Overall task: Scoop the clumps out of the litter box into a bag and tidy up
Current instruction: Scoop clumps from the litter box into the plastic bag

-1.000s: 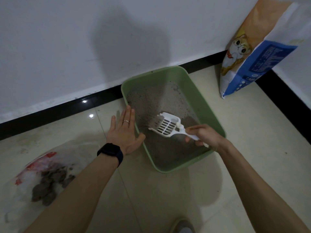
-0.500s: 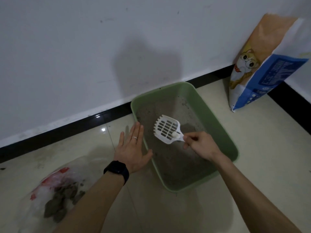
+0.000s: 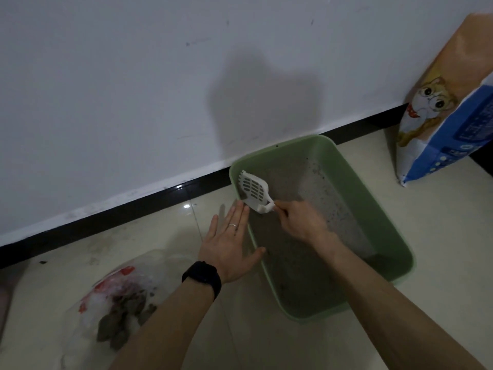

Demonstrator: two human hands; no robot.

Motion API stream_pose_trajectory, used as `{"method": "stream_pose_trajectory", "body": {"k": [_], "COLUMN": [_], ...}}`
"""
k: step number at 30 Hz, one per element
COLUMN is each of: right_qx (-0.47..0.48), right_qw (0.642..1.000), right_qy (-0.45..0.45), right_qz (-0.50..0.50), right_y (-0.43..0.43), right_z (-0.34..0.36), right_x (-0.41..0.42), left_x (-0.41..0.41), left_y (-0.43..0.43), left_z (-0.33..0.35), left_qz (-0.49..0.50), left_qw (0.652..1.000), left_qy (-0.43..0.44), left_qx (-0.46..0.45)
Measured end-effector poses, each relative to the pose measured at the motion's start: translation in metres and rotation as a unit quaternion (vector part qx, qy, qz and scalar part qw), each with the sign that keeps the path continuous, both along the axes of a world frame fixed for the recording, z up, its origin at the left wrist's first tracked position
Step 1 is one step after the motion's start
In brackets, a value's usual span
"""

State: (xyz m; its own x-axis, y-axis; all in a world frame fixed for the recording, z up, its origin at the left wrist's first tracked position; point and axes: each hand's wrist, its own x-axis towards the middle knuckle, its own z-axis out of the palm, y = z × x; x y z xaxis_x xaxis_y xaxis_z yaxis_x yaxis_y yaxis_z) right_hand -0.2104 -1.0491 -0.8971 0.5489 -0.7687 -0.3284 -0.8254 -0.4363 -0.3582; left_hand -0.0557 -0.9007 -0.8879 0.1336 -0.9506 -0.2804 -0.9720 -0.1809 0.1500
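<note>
Scoop: a white plastic scoop [image 3: 254, 190] with a slotted, rounded head is inside the litter box [image 3: 369, 209], at its far-left corner. Its long axis runs diagonally, with the handle toward the person and the head pointing up-left at the wall. The slotted face is turned to the camera.
Right hand: the right hand [image 3: 301, 222] pinches the scoop's handle, fingers curled round it, over the grey litter [image 3: 280, 252].
Left hand: the left hand [image 3: 229, 244] lies flat, palm down, with straight fingers close together along the outside of the box's left rim. The thumb touches the rim. It wears a ring [image 3: 233, 225], and a black watch [image 3: 202, 276] is on the wrist.
Litter box: a pale green, smooth plastic rectangle with rounded corners. Its long axis runs from the black baseboard [image 3: 133, 213] toward the person.
Bag: a clear, crinkled plastic bag [image 3: 149, 268] with unreadable red print lies on the glossy cream floor tiles [image 3: 440, 236], left of the box, holding grey clumps [image 3: 120, 319].
Sack: a litter sack [image 3: 448, 124] leans at the right, orange and blue with a cartoon cat. Its print is too small to read.
</note>
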Motion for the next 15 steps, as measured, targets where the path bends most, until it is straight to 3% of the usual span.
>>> {"method": "stream_pose_trajectory", "body": {"k": [4,11,15], "right_qx": [0.099,0.279,0.315], "right_qw": [0.99,0.902,0.864], "right_qy": [-0.075,-0.221,-0.268], "right_qz": [-0.07,-0.243,-0.287], "right_y": [0.005,0.012,0.021], "right_z": [-0.005,-0.005,-0.006], "right_x": [-0.01,-0.01,-0.013], "left_x": [-0.001,-0.002,-0.002], "left_y": [0.0,0.0,0.0], "left_z": [-0.001,0.002,0.004], "left_qz": [0.005,0.012,0.011], "left_qw": [1.0,1.0,1.0], "left_qy": [0.005,0.008,0.004], "left_qx": [-0.01,-0.012,-0.005]}}
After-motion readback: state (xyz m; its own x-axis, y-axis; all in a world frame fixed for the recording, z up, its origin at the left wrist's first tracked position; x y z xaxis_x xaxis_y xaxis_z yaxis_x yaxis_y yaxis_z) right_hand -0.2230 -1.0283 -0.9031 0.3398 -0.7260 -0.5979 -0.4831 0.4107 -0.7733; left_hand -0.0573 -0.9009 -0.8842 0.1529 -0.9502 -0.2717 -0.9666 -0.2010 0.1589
